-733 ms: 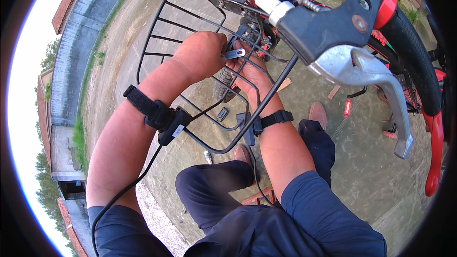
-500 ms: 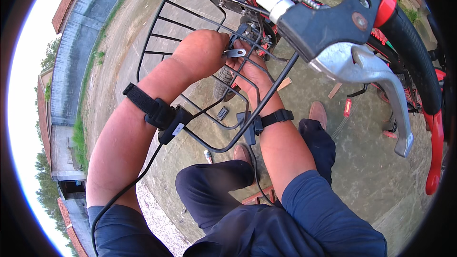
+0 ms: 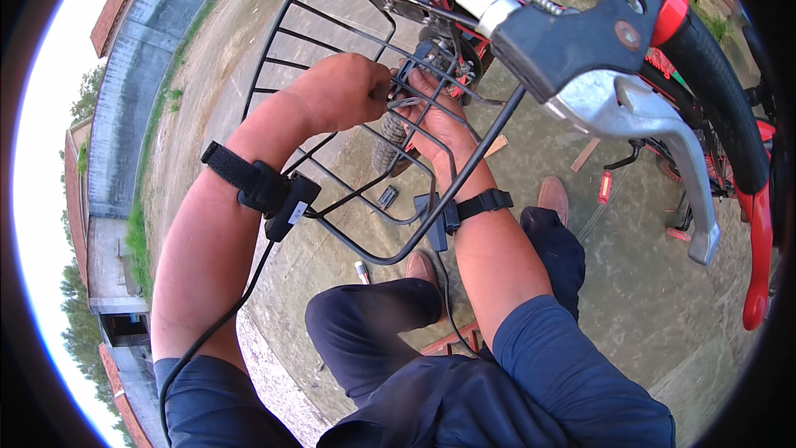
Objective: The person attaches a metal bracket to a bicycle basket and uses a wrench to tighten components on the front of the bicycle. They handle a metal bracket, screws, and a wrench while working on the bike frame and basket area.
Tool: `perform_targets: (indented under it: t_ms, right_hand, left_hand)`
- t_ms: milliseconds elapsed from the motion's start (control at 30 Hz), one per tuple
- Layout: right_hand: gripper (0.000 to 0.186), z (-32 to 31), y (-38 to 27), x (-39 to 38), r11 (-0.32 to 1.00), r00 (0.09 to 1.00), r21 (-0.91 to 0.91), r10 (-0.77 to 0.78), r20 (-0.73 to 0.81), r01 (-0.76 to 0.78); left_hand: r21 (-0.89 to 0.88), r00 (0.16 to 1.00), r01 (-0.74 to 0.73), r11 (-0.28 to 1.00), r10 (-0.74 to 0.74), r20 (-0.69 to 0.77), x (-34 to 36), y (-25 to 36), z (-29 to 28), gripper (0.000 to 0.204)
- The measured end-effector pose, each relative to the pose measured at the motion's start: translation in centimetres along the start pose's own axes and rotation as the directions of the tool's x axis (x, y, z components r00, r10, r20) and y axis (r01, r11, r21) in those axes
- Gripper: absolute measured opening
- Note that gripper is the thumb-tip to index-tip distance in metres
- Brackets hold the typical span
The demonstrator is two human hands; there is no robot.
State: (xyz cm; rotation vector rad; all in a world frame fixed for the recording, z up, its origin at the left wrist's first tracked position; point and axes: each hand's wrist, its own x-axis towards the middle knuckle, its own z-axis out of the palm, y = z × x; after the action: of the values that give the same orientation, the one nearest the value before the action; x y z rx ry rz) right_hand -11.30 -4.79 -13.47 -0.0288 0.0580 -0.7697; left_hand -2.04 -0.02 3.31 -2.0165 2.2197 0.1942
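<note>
A black wire bicycle basket [image 3: 373, 259] spans the middle of the head view. My left hand [image 3: 338, 91] is closed over a small flat silver metal piece [image 3: 406, 102] at the upper bars. My right hand [image 3: 438, 123] reaches up among the bars from below, fingers curled beside that piece; what they hold is partly hidden. Behind both are a knobby tyre [image 3: 386, 149] and dark fittings [image 3: 429, 56] at the wheel's hub.
A brake lever [image 3: 696, 191] and black-and-red handlebar [image 3: 730, 108] overhang the right side. On the concrete ground lie a small black item [image 3: 387, 197], wooden pieces [image 3: 584, 154] and a white-handled tool [image 3: 362, 272]. A red pedal [image 3: 605, 188] sits beside my shoe [image 3: 554, 197].
My left hand and wrist have shifted slightly left, and the silver piece has turned more edge-on, a little lower. My right hand stays in much the same place.
</note>
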Motion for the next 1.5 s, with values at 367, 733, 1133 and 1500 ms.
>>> perform_targets:
  t_ms: [367,733,1133,1500]
  right_hand:
    - [0.027,-4.1,1.4,1.9,1.000,0.999,-0.017,0.005,0.037,-0.004]
    - [0.027,-3.6,1.5,2.0,0.997,0.988,0.021,0.076,0.133,-0.080]
    - [0.025,-3.7,1.8,1.4,0.994,0.984,0.048,0.094,0.154,-0.102]
    - [0.026,-4.7,2.0,1.6,0.984,0.979,0.096,0.131,0.159,-0.147]
  left_hand:
    - [-0.515,0.953,0.286,0.808,-0.296,0.064,-3.7,0.1,-1.4,0.017]
    - [-0.920,0.815,0.224,0.322,-0.580,-0.005,-16.2,-1.9,-2.1,0.014]
    - [-0.964,0.605,-0.077,-0.255,-0.780,0.158,-28.6,-1.7,13.3,0.011]
    - [-0.858,0.620,-0.186,-0.478,-0.735,0.275,-27.0,0.1,19.8,0.010]
